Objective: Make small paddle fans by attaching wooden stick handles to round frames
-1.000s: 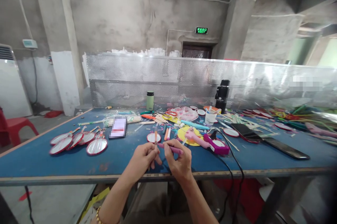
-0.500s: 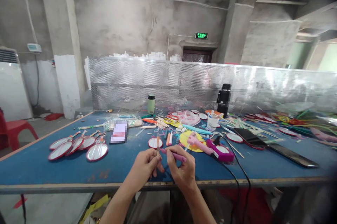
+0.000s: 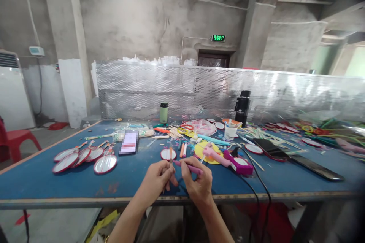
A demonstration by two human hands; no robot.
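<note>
My left hand [image 3: 157,179] grips a thin wooden stick [image 3: 170,154] held upright over the near edge of the blue table [image 3: 42,182]. My right hand [image 3: 198,182] holds a purple pen-like tool [image 3: 190,167] with its tip against the stick. Both hands sit close together, fingers nearly touching. Just beyond them lie a small round red-rimmed disc [image 3: 168,154] and a pink and magenta glue gun [image 3: 228,158].
A row of red-rimmed round fans [image 3: 85,157] lies at the left. A green bottle [image 3: 163,112], a black bottle [image 3: 242,107], a white cup [image 3: 229,132], sticks and craft parts crowd the middle. A black phone [image 3: 296,154] lies at right; a black cable [image 3: 256,186] drops over the front edge. A perforated metal screen [image 3: 199,87] backs the table.
The view has tilted up slightly, so the hands sit a little lower in the picture. Both hands keep the same hold on the stick and the purple tool.
</note>
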